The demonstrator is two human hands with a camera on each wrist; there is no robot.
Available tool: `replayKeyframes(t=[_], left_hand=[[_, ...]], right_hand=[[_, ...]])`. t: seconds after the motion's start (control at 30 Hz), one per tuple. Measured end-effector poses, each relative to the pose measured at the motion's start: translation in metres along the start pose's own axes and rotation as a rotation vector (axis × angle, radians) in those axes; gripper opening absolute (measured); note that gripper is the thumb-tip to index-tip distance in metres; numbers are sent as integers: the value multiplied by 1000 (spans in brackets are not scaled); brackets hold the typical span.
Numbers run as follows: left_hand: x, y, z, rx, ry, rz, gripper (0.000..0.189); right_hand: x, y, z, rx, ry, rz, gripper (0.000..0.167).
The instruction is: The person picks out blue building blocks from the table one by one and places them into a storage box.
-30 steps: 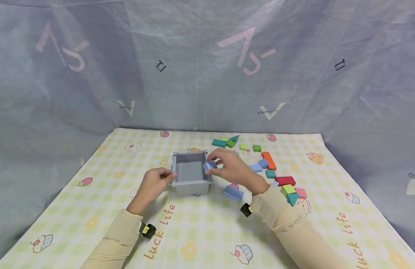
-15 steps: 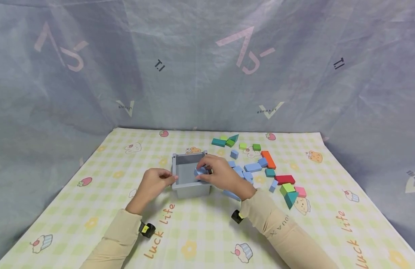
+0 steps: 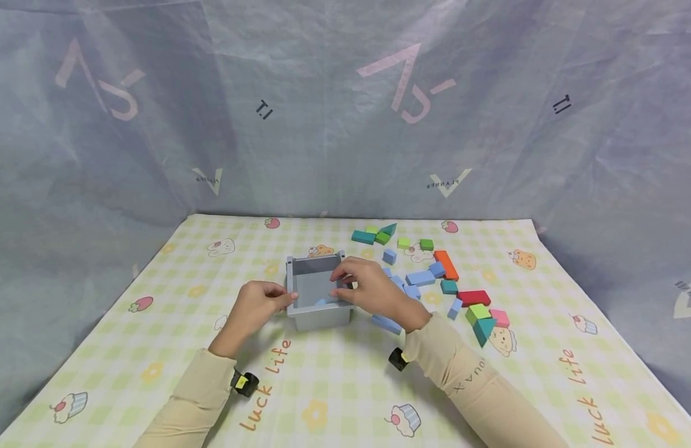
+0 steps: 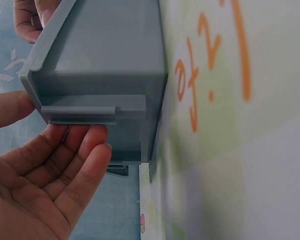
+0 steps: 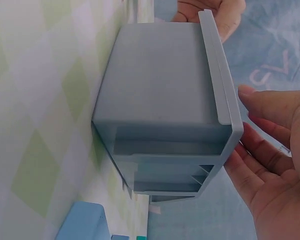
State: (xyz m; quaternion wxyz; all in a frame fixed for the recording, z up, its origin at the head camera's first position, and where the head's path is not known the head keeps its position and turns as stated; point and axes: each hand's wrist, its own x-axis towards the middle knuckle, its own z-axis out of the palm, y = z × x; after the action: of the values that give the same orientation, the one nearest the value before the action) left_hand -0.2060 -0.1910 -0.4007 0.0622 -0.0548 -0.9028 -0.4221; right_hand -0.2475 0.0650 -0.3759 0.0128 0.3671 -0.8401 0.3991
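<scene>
A grey plastic box (image 3: 323, 318) stands open-topped on the table. My left hand (image 3: 261, 306) grips its left rim; in the left wrist view the thumb lies at the rim and the curled fingers (image 4: 92, 137) reach under the side ledge. Over the box's right rim is my right hand (image 3: 370, 289), thumb and fingers parted with nothing between them. In the right wrist view those fingers (image 5: 257, 155) are right at the rim. Inside the box, a blue block (image 3: 321, 302) shows partly behind the front wall.
Several blue blocks (image 3: 420, 278) lie right of the box, one long blue block (image 3: 387, 323) close by it. Farther right are an orange block (image 3: 446, 266), a red block (image 3: 474, 298) and a teal triangle (image 3: 484, 331). Green and teal blocks (image 3: 363, 237) lie at the back.
My right hand has carried the blue block leftward over the rim and let it go inside the box; its fingers have parted. My left hand stays on the left rim.
</scene>
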Motion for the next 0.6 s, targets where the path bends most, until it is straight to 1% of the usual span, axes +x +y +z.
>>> replayKeyframes(t=[0.2, 0.37, 0.47, 0.53, 0.6], left_hand=[[1, -1, 1, 5, 2, 11, 27], [0, 0, 0, 4, 2, 15, 25], [0, -1, 1, -4, 1, 14, 24], [0, -1, 1, -9, 2, 13, 23], [0, 0, 1, -14, 3, 12, 23]], right_hand=[[-1, -2, -1, -48, -9, -23, 18], [-1, -2, -7, -128, -30, -89, 18], [-1, -1, -16, -150, -35, -125, 18], [-2, 0, -24, -149, -23, -127, 20], [-3, 2, -33, -147, -6, -111, 21]])
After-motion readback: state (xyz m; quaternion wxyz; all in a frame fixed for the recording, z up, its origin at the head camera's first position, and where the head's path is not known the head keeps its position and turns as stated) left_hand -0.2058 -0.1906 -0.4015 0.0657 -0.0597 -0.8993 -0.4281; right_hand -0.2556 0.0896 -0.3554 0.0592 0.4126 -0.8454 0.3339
